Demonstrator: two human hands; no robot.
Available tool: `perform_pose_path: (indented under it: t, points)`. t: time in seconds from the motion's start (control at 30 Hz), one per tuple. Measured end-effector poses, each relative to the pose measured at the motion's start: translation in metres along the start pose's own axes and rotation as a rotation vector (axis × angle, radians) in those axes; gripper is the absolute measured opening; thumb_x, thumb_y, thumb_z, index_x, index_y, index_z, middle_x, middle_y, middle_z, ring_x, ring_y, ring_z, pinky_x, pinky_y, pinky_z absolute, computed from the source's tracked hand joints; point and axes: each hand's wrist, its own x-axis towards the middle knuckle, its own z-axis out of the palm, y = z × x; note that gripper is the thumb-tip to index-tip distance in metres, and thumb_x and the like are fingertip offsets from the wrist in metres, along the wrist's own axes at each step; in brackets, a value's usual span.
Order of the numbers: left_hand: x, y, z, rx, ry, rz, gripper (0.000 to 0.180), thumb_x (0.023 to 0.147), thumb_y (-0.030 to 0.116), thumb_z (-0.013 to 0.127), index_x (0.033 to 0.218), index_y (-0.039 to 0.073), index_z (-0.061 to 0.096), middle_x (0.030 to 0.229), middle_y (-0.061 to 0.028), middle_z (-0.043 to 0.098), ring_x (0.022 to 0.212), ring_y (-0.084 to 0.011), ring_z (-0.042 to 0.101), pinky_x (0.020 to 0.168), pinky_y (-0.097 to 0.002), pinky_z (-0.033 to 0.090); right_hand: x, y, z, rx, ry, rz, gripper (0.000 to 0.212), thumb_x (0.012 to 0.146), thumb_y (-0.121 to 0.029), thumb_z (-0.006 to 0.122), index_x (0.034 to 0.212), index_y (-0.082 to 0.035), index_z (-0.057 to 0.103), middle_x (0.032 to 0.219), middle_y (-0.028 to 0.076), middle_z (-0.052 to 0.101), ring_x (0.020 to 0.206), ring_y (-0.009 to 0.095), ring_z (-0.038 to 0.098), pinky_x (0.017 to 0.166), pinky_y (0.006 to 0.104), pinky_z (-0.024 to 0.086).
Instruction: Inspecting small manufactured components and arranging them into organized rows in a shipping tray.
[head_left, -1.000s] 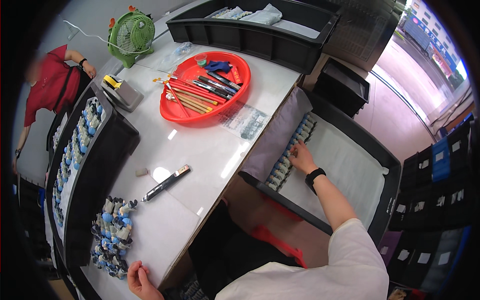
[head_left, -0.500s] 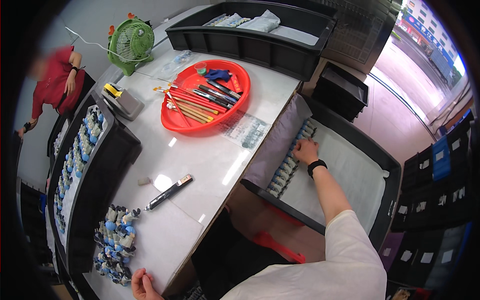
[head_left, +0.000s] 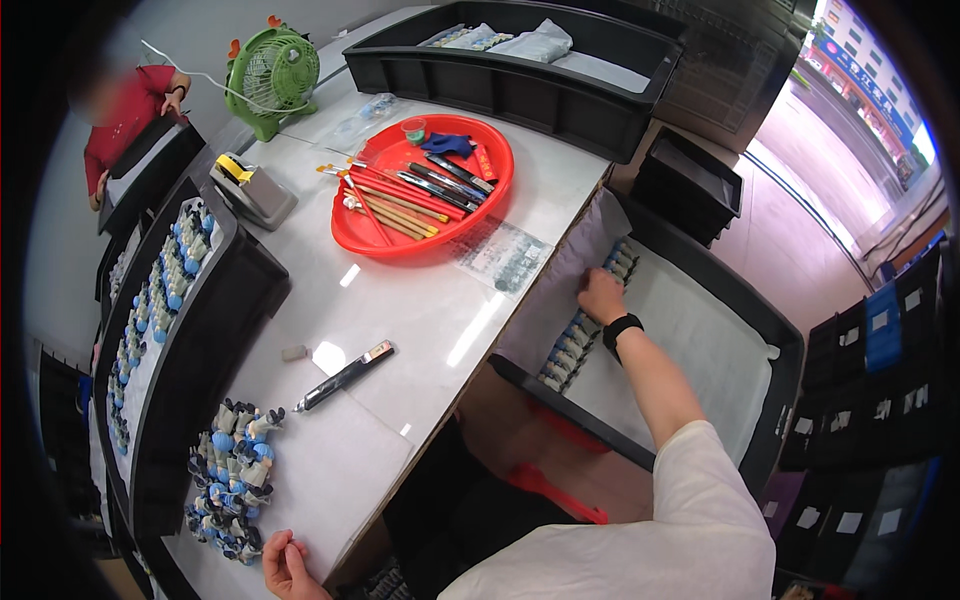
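In the black tray (head_left: 787, 392) at the right, my right hand (head_left: 603, 296) reaches down onto a row of small figurines (head_left: 572, 350) in pale grey, blue and black. Its fingers are bent inward among them, and the fingertips are hidden behind the back of the hand. My left hand (head_left: 286, 565) rests at the table's near edge, fingers loosely curled together with nothing seen in them. Just beyond it lies a heap of similar figurines (head_left: 235, 470). A black pen-like tool (head_left: 345, 377) lies on the table to the right of that heap.
A red basin (head_left: 345, 238) holds brushes and pens. Behind it stand a green fan (head_left: 272, 80) and a long black bin (head_left: 480, 85). A tape dispenser (head_left: 255, 195) sits beside a tilted tray of figurines (head_left: 200, 370). A person in red (head_left: 120, 125) stands at the far left.
My right hand has shifted slightly left and nearer along the figurine row. The person in red now holds a dark tray. My left hand has stayed put, and the view has shifted slightly.
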Motion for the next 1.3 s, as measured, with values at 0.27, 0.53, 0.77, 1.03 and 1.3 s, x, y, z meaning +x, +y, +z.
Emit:
perform_pose_path:
  t: [0.27,0.53,0.77,1.03,1.3]
  points:
    - [-0.002,-0.002,-0.001,-0.014,0.000,0.001,0.015,0.082,0.002,0.052,0.095,-0.004,0.057,0.087,-0.0083,0.059,0.072,-0.0126,0.055,0.066,-0.0224,0.044,-0.028,0.009,-0.004,0.042,0.123,-0.034,0.022,0.063,-0.002,0.051,0.084,-0.007,0.059,0.087,0.012,0.059,0.088,0.031,0.054,0.076,0.0442,0.040]
    - [0.000,-0.011,-0.003,0.021,0.007,0.041,0.015,0.084,-0.001,0.047,0.096,-0.002,0.055,0.097,-0.0072,0.056,0.074,-0.0079,0.050,0.067,-0.0184,0.041,-0.076,0.013,-0.031,0.272,-0.209,-0.183,0.025,0.065,-0.001,0.047,0.085,-0.003,0.063,0.083,0.014,0.059,0.076,0.029,0.056,0.068,0.0354,0.046]
    - [0.001,-0.012,-0.003,0.018,-0.018,0.049,0.016,0.084,-0.001,0.047,0.097,-0.002,0.055,0.098,-0.0077,0.056,0.074,-0.0082,0.050,0.068,-0.0190,0.041,-0.121,-0.009,-0.024,0.195,-0.396,-0.347,0.033,0.063,-0.001,0.048,0.092,-0.006,0.061,0.085,0.012,0.050,0.088,0.030,0.048,0.077,0.0375,0.042]
    - [0.001,-0.014,-0.003,0.020,0.003,0.036,0.016,0.084,0.000,0.047,0.097,-0.002,0.056,0.098,-0.0073,0.056,0.074,-0.0080,0.051,0.068,-0.0188,0.041,-0.128,-0.010,-0.017,0.041,-0.386,-0.381,0.033,0.060,0.001,0.053,0.090,-0.008,0.063,0.091,0.012,0.049,0.093,0.029,0.045,0.077,0.0347,0.041]
    - [0.001,-0.014,-0.002,0.062,0.026,0.025,0.017,0.084,0.000,0.046,0.098,-0.002,0.056,0.098,-0.0066,0.056,0.074,-0.0071,0.050,0.068,-0.0182,0.041,-0.126,-0.006,-0.013,-0.038,-0.318,-0.295,0.029,0.059,-0.005,0.056,0.085,-0.016,0.065,0.116,0.010,0.046,0.110,0.034,0.033,0.086,0.0459,0.033]
